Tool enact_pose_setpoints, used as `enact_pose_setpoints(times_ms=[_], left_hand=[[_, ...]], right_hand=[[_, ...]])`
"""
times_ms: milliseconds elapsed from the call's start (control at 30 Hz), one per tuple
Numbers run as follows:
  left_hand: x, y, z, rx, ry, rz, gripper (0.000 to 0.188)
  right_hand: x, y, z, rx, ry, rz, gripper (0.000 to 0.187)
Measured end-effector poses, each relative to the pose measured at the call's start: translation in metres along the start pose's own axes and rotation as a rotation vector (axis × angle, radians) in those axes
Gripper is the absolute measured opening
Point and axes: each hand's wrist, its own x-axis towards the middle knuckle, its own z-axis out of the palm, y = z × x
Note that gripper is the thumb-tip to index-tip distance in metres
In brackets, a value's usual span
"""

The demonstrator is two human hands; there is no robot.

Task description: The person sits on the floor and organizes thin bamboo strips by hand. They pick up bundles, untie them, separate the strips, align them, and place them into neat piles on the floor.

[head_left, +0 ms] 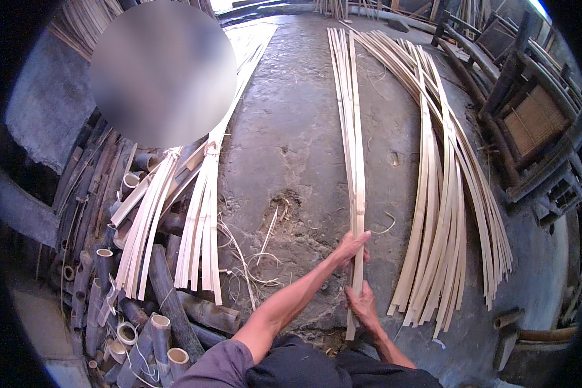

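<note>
A narrow bunch of long, pale bamboo strips runs away from me down the middle of the floor. My left hand is closed around the bunch a little way up from its near end. Closer to me, my right hand grips the same strips from the right side, just above their ends. Part of the fingers of both hands is hidden behind the strips. To the right lies a wide, fanned pile of similar bamboo strips, apart from my hands.
Tied strip bundles lie at the left over cut bamboo poles. Thin shavings are scattered on the dark floor. A wooden chair stands far right. A blurred round patch covers the upper left.
</note>
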Motion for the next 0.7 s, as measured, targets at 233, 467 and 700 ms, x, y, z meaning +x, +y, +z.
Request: enact_pose_setpoints(times_ms=[233, 467, 700], left_hand=[[-0.034, -0.015, -0.018, 0.279, 0.132, 0.161, 0.053], [-0.19, 0.004, -0.123, 0.474, 0.223, -0.038, 0.033], [-0.229, -0.026, -0.137, 0.41, 0.294, -0.075, 0.029]], right_hand=[[0.018, 0.041, -0.063, -0.478, 0.237, -0.415, 0.044], [0.005, 0.041, -0.067, -0.615, 0.333, -0.325, 0.045], [0.013, 0.064, -0.07, -0.562, 0.405, -0.268, 0.045]])
